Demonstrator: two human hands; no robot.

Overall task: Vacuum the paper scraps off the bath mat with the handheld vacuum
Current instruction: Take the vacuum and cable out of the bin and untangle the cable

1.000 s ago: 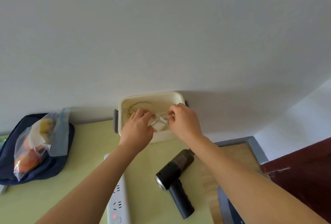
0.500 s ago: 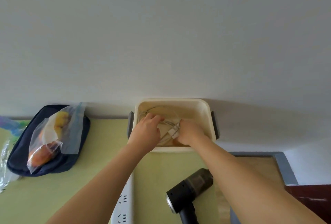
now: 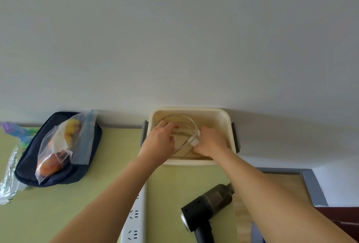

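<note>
A dark handheld vacuum (image 3: 206,206) lies on its side on a pale green table (image 3: 58,213), near the viewer and right of centre. Its round end points near-left, its handle runs off the near edge of the view, and no hand touches it. The person's right forearm passes just above its far end.

Beyond it, against the wall, sits a cream bin (image 3: 223,118) with grey side handles. Both bare hands reach into the bin. The left hand (image 3: 158,141) is knuckles up, its fingers curled down over a coiled white cable (image 3: 184,121) and gripping the loops. The right hand (image 3: 210,142), just beside it, is closed round the cable's thick white end, which sticks out between the two hands.

A white power strip (image 3: 136,221) lies on the table left of the vacuum, partly under the left forearm and running towards the viewer.

Further left, against the wall, is a navy pouch (image 3: 89,145). A clear zip bag (image 3: 58,145) holding yellow and orange items lies on top of it. At the far left edge are some crinkled clear plastic (image 3: 8,174) and a small purple object (image 3: 7,126) too blurred to identify.

A plain white wall (image 3: 174,39) fills the upper half of the view.
</note>
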